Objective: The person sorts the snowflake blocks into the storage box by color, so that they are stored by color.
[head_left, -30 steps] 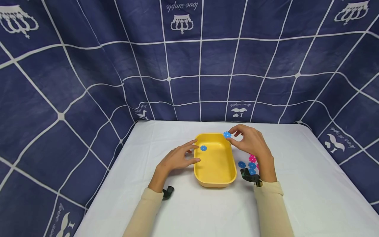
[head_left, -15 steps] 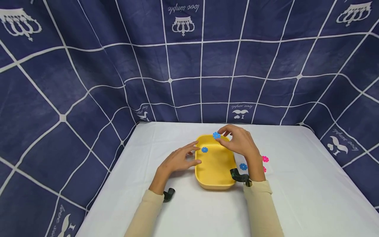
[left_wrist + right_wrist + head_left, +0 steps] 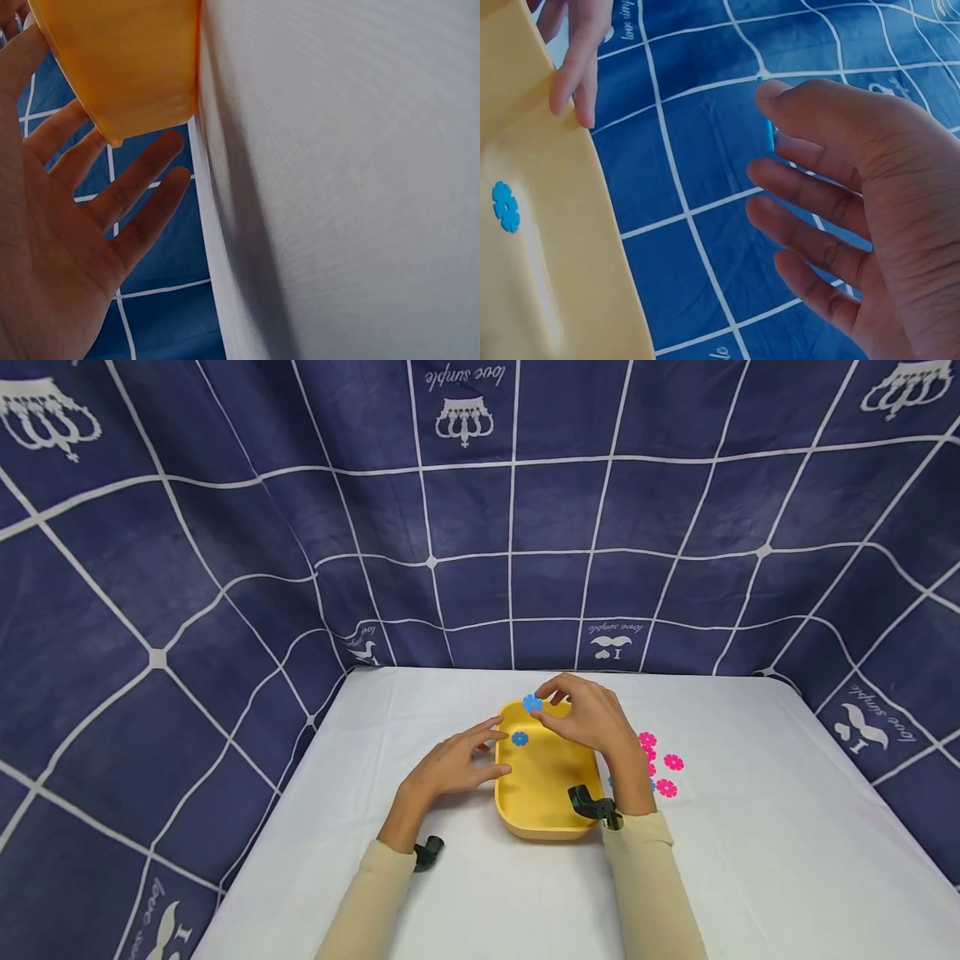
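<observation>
A: Where's the disc [image 3: 532, 703]?

B: Off the table, showing against the far end of the tray [image 3: 543, 785] from the head camera. How high above it, I can't tell. The right hand [image 3: 581, 714] pinches it at the edge, thumb against a finger, with the other fingers loosely bent.

A: So which step is this?

B: I'd call it the placing step: one piece carried to the tray, not yet let go. A second blue disc [image 3: 520, 738] lies inside, toward the left wall, which suggests blue ones belong there.

A: And the left hand [image 3: 450, 764]?

B: At the tray's left side, fingers spread, some tips over the rim. It looks like steadying, but I can't tell whether it presses.

A: What does the next move call for?

B: Lowering the piece and parting thumb and finger, I think, clear of the one inside.

A: Anything left outside?

B: Pink discs [image 3: 673, 762] on the table [image 3: 480, 893] right of the tray, and bits of blue mostly hidden by the right forearm [image 3: 633, 785]. Behind everything hangs a navy cloth [image 3: 465, 510].
</observation>
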Demonstrator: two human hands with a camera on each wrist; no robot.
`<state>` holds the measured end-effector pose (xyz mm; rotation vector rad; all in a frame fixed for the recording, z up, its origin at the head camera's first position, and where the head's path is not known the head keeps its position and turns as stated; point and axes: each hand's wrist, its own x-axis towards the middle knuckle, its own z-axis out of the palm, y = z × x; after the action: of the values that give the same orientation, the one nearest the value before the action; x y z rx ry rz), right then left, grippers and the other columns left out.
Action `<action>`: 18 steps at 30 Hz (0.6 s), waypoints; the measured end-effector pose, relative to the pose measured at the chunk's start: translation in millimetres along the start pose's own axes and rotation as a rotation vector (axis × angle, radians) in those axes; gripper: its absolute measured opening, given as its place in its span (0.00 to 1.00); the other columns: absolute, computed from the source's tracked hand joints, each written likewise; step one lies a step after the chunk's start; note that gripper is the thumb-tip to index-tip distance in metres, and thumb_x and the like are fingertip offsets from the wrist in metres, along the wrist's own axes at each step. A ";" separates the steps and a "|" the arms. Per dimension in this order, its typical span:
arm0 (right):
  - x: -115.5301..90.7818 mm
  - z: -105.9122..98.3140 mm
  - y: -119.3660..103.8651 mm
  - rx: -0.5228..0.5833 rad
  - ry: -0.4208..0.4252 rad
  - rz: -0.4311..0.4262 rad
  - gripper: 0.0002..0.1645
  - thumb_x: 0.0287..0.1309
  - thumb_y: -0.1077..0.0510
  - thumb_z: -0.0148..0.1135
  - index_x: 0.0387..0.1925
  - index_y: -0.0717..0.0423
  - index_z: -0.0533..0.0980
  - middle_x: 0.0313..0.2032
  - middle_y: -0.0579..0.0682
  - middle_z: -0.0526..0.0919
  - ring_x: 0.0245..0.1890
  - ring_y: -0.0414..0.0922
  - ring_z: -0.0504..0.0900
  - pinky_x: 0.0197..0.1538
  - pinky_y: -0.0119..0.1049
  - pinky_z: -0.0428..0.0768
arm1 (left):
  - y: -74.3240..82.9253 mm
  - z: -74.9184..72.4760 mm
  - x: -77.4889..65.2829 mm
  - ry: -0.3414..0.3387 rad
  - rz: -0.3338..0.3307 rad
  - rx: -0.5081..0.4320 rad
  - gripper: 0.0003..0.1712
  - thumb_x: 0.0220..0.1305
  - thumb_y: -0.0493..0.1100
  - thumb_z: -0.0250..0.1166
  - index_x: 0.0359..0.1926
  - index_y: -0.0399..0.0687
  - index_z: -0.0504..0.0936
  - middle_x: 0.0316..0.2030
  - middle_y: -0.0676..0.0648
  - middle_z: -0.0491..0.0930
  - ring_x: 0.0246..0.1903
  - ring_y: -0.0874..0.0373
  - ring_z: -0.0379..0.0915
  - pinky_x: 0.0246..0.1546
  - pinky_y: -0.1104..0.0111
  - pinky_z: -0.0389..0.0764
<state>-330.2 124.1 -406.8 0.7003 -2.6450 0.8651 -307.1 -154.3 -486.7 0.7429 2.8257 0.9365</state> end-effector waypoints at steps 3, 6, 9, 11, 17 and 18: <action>0.8 2.5 0.4 0.001 -0.015 -0.001 0.20 0.60 0.42 0.80 0.49 0.45 0.88 0.45 0.44 0.91 0.44 0.46 0.87 0.44 0.46 0.86 | 0.0 -0.5 -0.6 -0.003 -0.004 -0.001 0.39 0.68 0.69 0.70 0.74 0.64 0.78 0.81 0.66 0.60 0.60 0.57 0.82 0.60 0.50 0.81; 1.3 6.4 2.2 -0.001 -0.031 0.002 0.20 0.60 0.42 0.79 0.49 0.45 0.88 0.45 0.44 0.91 0.44 0.47 0.88 0.45 0.47 0.86 | -0.3 -0.6 -1.5 -0.007 -0.003 0.001 0.40 0.67 0.72 0.69 0.75 0.65 0.78 0.82 0.66 0.60 0.60 0.58 0.82 0.60 0.51 0.81; 2.0 11.2 4.8 0.002 -0.044 0.007 0.20 0.60 0.42 0.79 0.49 0.46 0.88 0.45 0.44 0.91 0.44 0.48 0.88 0.45 0.48 0.86 | 0.1 -1.1 -2.0 -0.005 0.004 -0.005 0.40 0.67 0.72 0.70 0.75 0.64 0.77 0.81 0.66 0.60 0.60 0.58 0.82 0.59 0.52 0.81; 2.8 14.8 6.8 0.001 -0.053 0.015 0.20 0.60 0.41 0.79 0.49 0.45 0.88 0.45 0.43 0.91 0.44 0.48 0.88 0.46 0.48 0.86 | 0.1 -1.4 -1.7 -0.003 0.009 -0.006 0.40 0.67 0.71 0.70 0.75 0.64 0.77 0.81 0.66 0.61 0.60 0.58 0.82 0.59 0.52 0.81; 5.3 23.7 8.8 0.007 -0.087 0.024 0.21 0.59 0.41 0.79 0.49 0.48 0.89 0.44 0.43 0.91 0.44 0.46 0.87 0.47 0.47 0.86 | -0.7 -1.9 -0.2 0.002 0.015 0.010 0.42 0.66 0.75 0.68 0.75 0.64 0.77 0.81 0.66 0.61 0.59 0.58 0.82 0.58 0.53 0.81; 5.8 25.1 8.7 0.003 -0.091 0.021 0.22 0.59 0.41 0.79 0.49 0.48 0.89 0.44 0.42 0.91 0.44 0.45 0.87 0.47 0.47 0.86 | -0.8 -1.9 -0.1 0.002 0.014 0.014 0.43 0.66 0.76 0.67 0.75 0.64 0.77 0.81 0.66 0.61 0.59 0.58 0.82 0.58 0.53 0.81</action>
<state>-342.1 112.8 -428.4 0.7300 -2.7363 0.8627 -307.7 -155.9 -485.6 0.7650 2.8350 0.9213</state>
